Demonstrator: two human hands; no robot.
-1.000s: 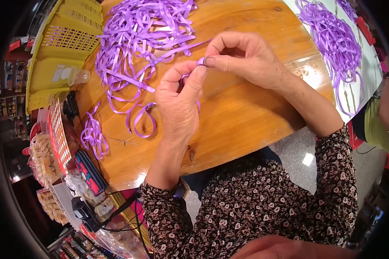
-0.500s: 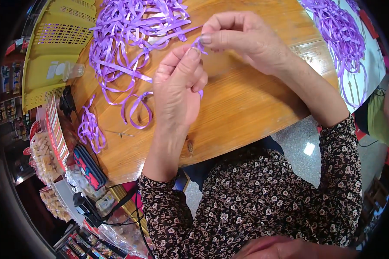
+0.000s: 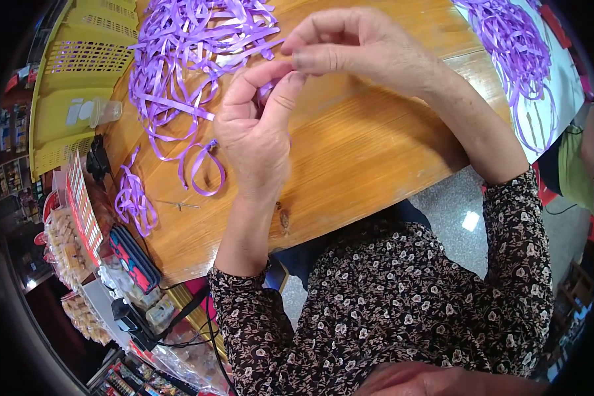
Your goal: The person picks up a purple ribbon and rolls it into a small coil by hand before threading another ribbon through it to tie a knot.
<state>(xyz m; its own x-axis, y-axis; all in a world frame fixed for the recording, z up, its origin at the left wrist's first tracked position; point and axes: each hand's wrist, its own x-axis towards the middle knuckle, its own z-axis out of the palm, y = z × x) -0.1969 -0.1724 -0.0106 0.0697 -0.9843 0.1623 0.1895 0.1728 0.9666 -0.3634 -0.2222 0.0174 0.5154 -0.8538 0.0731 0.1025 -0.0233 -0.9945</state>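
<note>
Above the wooden table, my left hand pinches a purple ribbon, a bit of which shows between its thumb and fingers. My right hand meets it fingertip to fingertip; its thumb and forefinger are closed together at the same spot. Whatever sits between the right fingertips is too small to make out, though a strand of ribbon runs up to them from the left. A tangled heap of purple ribbons lies just beyond my left hand. One ribbon loop rests beside my left wrist.
A yellow perforated basket and a clear plastic cup stand at the left. Nearer are a small ribbon bundle, thin metal pieces and a dark patterned case. More ribbons lie on a white surface at the right.
Both hands have shifted slightly left. The knotted bit of ribbon that showed between the fingertips is now mostly hidden by the fingers.
</note>
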